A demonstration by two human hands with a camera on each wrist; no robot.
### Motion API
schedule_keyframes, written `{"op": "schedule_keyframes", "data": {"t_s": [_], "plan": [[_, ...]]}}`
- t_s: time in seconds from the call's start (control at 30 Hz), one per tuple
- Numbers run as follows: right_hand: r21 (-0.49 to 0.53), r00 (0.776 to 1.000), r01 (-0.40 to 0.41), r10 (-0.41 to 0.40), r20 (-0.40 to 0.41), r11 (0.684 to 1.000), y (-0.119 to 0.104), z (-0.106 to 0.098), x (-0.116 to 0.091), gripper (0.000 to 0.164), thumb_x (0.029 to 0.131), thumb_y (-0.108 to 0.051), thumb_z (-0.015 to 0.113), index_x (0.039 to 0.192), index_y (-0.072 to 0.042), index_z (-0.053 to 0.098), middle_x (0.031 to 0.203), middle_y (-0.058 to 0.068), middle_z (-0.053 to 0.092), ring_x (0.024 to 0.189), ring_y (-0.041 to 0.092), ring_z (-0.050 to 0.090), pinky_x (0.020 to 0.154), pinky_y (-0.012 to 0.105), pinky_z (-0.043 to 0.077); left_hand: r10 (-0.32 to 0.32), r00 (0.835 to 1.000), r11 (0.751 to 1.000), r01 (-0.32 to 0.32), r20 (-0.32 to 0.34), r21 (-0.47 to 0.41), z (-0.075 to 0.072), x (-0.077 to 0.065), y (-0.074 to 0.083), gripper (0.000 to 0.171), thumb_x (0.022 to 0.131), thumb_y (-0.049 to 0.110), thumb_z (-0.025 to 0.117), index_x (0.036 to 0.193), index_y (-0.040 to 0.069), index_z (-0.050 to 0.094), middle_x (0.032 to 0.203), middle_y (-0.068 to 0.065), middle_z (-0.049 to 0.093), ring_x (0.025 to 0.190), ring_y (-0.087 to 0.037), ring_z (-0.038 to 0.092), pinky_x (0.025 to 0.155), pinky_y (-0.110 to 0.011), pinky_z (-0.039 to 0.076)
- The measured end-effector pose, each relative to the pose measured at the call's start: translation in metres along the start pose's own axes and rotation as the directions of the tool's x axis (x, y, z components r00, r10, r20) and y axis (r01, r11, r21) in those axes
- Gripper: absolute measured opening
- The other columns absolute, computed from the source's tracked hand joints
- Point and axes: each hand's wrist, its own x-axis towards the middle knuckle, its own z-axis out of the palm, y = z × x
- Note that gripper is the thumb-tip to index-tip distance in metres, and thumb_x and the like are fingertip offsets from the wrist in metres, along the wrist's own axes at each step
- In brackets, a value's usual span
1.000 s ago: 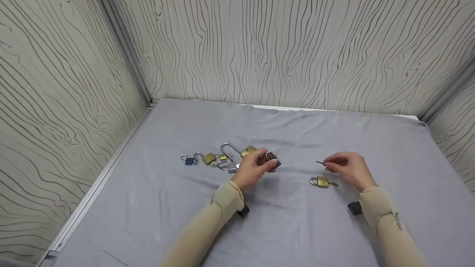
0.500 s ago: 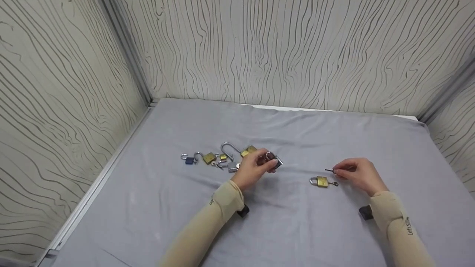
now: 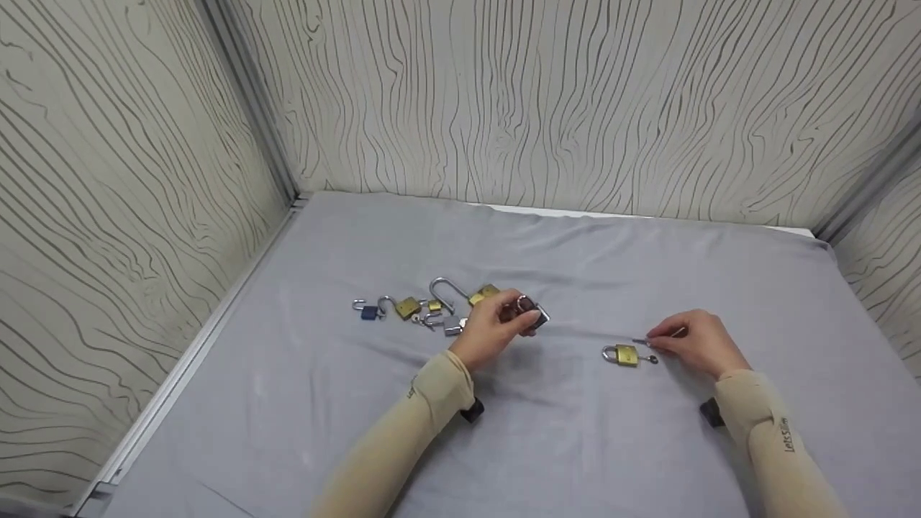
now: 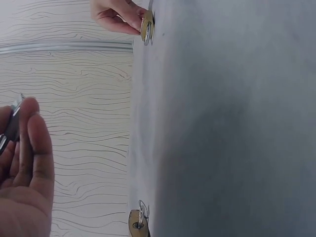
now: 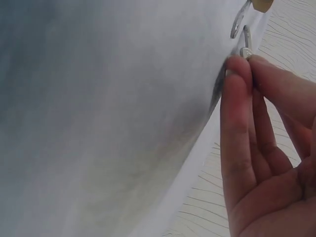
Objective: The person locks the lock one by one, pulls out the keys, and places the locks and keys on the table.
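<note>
Left hand (image 3: 491,329) grips dark lock (image 3: 540,319) left of brass lock (image 3: 626,355); right hand (image 3: 699,343) pinches key (image 5: 246,51) beyond. Apparently positioning; next needs alignment.

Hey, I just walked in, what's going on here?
A person's left hand holds a dark padlock, while the right hand pinches a small key. A brass padlock, with another key sticking out, lies near the right hand on the gray cloth. More padlocks lie grouped beside the left hand.
</note>
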Motion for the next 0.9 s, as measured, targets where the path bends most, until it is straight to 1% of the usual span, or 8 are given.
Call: {"op": "schedule_keyframes", "data": {"t_s": [0.2, 0.3, 0.4, 0.5, 0.67, 0.77, 0.83, 0.9], "plan": [[-0.013, 1.0, -0.002, 0.002, -0.01, 1.0, -0.002, 0.001, 0.002, 0.01, 0.087, -0.008, 0.081, 0.097, -0.008, 0.083, 0.096, 0.01, 0.079, 0.085, 0.018, 0.064, 0.075, 0.03, 0.049, 0.0, 1.0, 1.0, 0.0, 0.005, 0.013, 0.001, 0.0, -0.001, 0.017, 0.099, 0.014, 0.072, 0.104, -0.002, 0.068, 0.092, -0.013, 0.074, 0.075, -0.009, 0.069, 0.08, -0.04, 0.063], [-0.013, 0.999, -0.027, 0.027, -0.017, 1.0, -0.004, 0.001, 0.001, 0.01, 0.089, -0.007, 0.08, 0.099, -0.006, 0.083, 0.099, 0.013, 0.078, 0.087, 0.02, 0.065, 0.075, 0.031, 0.049, -0.009, 1.0, 1.0, 0.009, 0.002, 0.022, 0.002, 0.0, 0.0, 0.017, 0.098, 0.014, 0.072, 0.104, -0.001, 0.069, 0.092, -0.013, 0.074, 0.076, -0.009, 0.069, 0.082, -0.048, 0.062], [-0.01, 0.999, -0.038, 0.038, -0.034, 0.999, -0.008, 0.001, 0.0, 0.012, 0.09, -0.005, 0.078, 0.101, -0.004, 0.082, 0.103, 0.016, 0.077, 0.09, 0.024, 0.066, 0.074, 0.032, 0.05, -0.009, 1.0, 1.0, 0.009, -0.003, 0.03, 0.003, 0.0, 0.001, 0.016, 0.098, 0.014, 0.072, 0.104, -0.001, 0.069, 0.092, -0.014, 0.074, 0.076, -0.009, 0.069, 0.083, -0.05, 0.061], [-0.002, 0.998, -0.019, 0.019, -0.064, 1.0, -0.016, 0.0, -0.001, 0.014, 0.092, -0.006, 0.076, 0.104, -0.003, 0.081, 0.106, 0.017, 0.076, 0.092, 0.026, 0.067, 0.074, 0.031, 0.051, -0.002, 1.0, 1.0, 0.002, -0.004, 0.025, 0.005, 0.0, 0.002, 0.015, 0.098, 0.013, 0.072, 0.104, -0.001, 0.069, 0.094, -0.016, 0.075, 0.077, -0.01, 0.069, 0.083, -0.049, 0.062], [0.005, 0.985, 0.098, -0.096, -0.143, 0.995, -0.038, 0.003, -0.003, 0.013, 0.093, -0.008, 0.076, 0.105, -0.004, 0.08, 0.103, 0.012, 0.077, 0.091, 0.025, 0.071, 0.076, 0.025, 0.054, 0.003, 1.0, 1.0, -0.002, 0.006, -0.017, 0.011, 0.002, 0.002, 0.016, 0.098, 0.011, 0.072, 0.104, -0.003, 0.068, 0.095, -0.017, 0.075, 0.077, -0.01, 0.072, 0.078, -0.034, 0.063], [0.011, 0.952, 0.229, -0.222, -0.209, 0.973, -0.055, 0.012, -0.005, 0.013, 0.091, -0.006, 0.079, 0.104, -0.007, 0.08, 0.097, 0.005, 0.076, 0.086, 0.02, 0.072, 0.074, 0.022, 0.058, -0.015, 1.0, 0.999, 0.015, 0.014, -0.046, 0.015, 0.004, 0.003, 0.016, 0.099, 0.01, 0.071, 0.106, -0.003, 0.067, 0.096, -0.017, 0.075, 0.078, -0.011, 0.073, 0.077, -0.028, 0.062], [0.014, 0.91, 0.346, -0.331, -0.249, 0.938, -0.068, 0.019, -0.006, 0.018, 0.088, -0.004, 0.082, 0.105, -0.009, 0.08, 0.095, 0.001, 0.074, 0.083, 0.017, 0.073, 0.073, 0.024, 0.061, -0.03, 0.999, 0.997, 0.031, 0.012, -0.065, 0.019, 0.005, 0.003, 0.016, 0.099, 0.01, 0.071, 0.106, -0.004, 0.067, 0.097, -0.017, 0.075, 0.079, -0.014, 0.075, 0.078, -0.03, 0.062], [0.012, 0.856, 0.458, -0.438, -0.274, 0.889, -0.081, 0.026, -0.007, 0.027, 0.083, -0.002, 0.086, 0.108, -0.01, 0.079, 0.096, 0.0, 0.073, 0.083, 0.016, 0.075, 0.073, 0.029, 0.063, -0.046, 0.999, 0.995, 0.046, 0.007, -0.086, 0.022, 0.006, 0.004, 0.016, 0.099, 0.01, 0.071, 0.106, -0.004, 0.067, 0.098, -0.015, 0.075, 0.08, -0.017, 0.076, 0.079, -0.031, 0.063]]}}
